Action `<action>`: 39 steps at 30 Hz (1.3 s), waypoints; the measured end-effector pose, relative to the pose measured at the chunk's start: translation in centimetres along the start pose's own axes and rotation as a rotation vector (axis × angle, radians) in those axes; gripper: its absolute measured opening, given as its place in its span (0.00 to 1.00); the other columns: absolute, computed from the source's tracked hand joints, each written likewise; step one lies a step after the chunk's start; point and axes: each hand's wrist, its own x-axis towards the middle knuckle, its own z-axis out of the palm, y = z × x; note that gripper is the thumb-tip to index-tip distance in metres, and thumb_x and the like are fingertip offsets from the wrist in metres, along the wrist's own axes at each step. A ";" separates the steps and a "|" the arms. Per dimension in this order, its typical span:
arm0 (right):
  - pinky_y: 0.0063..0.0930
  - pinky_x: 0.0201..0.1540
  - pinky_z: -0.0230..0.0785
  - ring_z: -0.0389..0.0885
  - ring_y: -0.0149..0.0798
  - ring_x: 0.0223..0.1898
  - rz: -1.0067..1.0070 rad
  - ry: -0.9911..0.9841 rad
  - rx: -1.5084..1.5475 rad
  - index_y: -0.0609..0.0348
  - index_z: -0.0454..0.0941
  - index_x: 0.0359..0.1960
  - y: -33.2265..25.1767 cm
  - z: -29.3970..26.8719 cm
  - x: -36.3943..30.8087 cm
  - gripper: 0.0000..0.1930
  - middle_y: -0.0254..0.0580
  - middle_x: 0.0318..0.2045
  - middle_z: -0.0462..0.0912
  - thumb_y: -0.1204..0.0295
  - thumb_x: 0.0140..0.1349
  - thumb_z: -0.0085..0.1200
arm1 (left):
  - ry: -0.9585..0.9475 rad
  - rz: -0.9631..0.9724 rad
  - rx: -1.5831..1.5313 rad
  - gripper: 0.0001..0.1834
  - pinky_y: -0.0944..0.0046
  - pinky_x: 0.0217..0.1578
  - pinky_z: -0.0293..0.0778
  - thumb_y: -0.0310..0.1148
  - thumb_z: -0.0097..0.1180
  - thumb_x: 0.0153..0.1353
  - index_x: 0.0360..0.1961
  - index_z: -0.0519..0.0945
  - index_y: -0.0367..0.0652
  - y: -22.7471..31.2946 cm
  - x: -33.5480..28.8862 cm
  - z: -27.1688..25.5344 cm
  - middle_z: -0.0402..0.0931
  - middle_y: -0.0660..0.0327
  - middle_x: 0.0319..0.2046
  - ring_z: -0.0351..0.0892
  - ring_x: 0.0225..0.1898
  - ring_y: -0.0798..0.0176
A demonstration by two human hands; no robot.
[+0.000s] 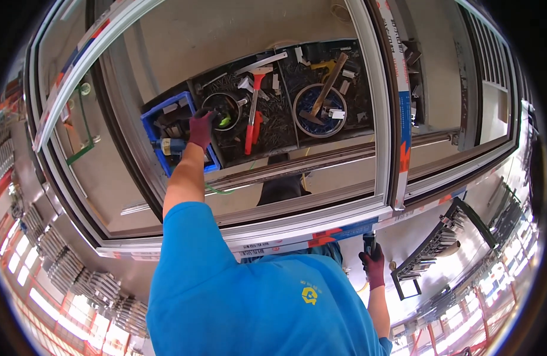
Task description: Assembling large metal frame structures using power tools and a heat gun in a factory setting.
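Note:
My left hand (201, 127), in a maroon glove with dark fingers, reaches down through the frame between a blue crate (214, 166) and a round tub (239, 107) holding something bright green. Its fingers are partly hidden from above, so their grip does not show. Inside the crate lies a blue-and-dark power tool (171, 146) beside small parts. Low on the right, outside the frame, my right hand (373, 266) in a matching glove is closed round a dark hand-held tool (369, 242), whose exact kind I cannot make out.
A large aluminium window frame (321, 209) surrounds the opening. Below it, dark trays hold loose screws, a red-handled tool (254, 113) and a white bucket (295, 113) with a wooden-handled hammer (329, 86). A black rack (425, 261) with metal parts stands to the right.

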 end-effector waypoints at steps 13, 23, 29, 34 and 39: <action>0.21 0.21 0.64 0.72 0.25 0.19 -0.240 0.065 0.124 0.57 0.73 0.49 -5.1 -6.6 -8.1 0.22 0.30 0.23 0.75 0.73 0.52 0.66 | -0.386 -0.050 -0.558 0.11 0.60 0.47 0.86 0.25 0.57 0.69 0.51 0.83 0.36 9.5 -9.8 4.6 0.86 0.52 0.46 0.88 0.47 0.54; 0.20 0.24 0.62 0.71 0.23 0.23 -0.600 -0.159 0.187 0.63 0.73 0.49 -16.9 -7.7 -13.4 0.21 0.30 0.29 0.74 0.77 0.52 0.62 | -1.001 -0.091 -1.347 0.06 0.66 0.27 0.63 0.26 0.48 0.66 0.41 0.77 0.39 19.1 -28.3 17.8 0.68 0.62 0.33 0.68 0.29 0.65; 0.19 0.23 0.64 0.72 0.23 0.23 -0.701 -0.318 0.102 0.61 0.73 0.49 -19.6 -6.7 -12.1 0.21 0.30 0.28 0.74 0.73 0.53 0.63 | -1.127 -0.052 -1.483 0.06 0.67 0.21 0.56 0.29 0.47 0.69 0.40 0.76 0.42 19.3 -34.2 20.3 0.67 0.65 0.31 0.62 0.21 0.68; 0.18 0.27 0.64 0.72 0.21 0.26 -0.759 -0.429 -0.033 0.61 0.75 0.53 -23.5 -4.6 -14.5 0.24 0.26 0.30 0.75 0.73 0.54 0.66 | -1.206 -0.013 -1.399 0.09 0.67 0.20 0.56 0.30 0.46 0.71 0.45 0.78 0.41 18.9 -39.1 21.9 0.68 0.65 0.33 0.62 0.21 0.69; 0.22 0.35 0.69 0.75 0.23 0.34 -0.841 -0.522 -0.204 0.61 0.75 0.61 -25.7 -3.9 -15.7 0.29 0.29 0.36 0.79 0.71 0.57 0.68 | -1.217 0.000 -1.347 0.11 0.66 0.20 0.56 0.31 0.45 0.72 0.48 0.78 0.41 17.5 -42.7 24.3 0.69 0.64 0.34 0.61 0.20 0.70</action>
